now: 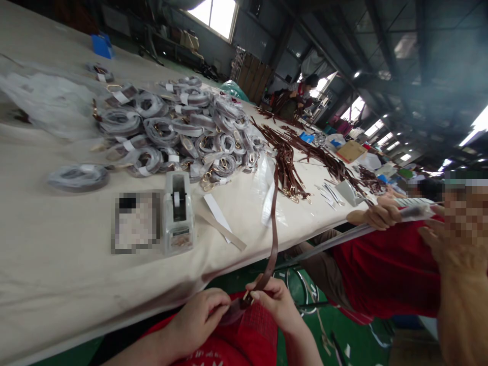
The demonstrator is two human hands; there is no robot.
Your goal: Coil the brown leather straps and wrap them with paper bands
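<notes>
Bottom centre, my left hand (204, 312) pinches a glossy dark strip (233, 311), its end hidden; my right hand (277, 301) grips a smooth, flat brown strap (274, 234) rising over the cloth-covered table (76, 254), its buckle (247, 299) indistinct.

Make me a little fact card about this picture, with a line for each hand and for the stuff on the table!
Right hand: holding a brown strap near some metal
Left hand: fingers closed on a dark, shiny piece, too blurred to name
Table: pale covering
Big pile: coiled straps in clear wrapping
Loose brown straps: heaped beyond the held one
Tape dispenser: near the table's front edge
Neighbour: a person in red, at the right
</notes>
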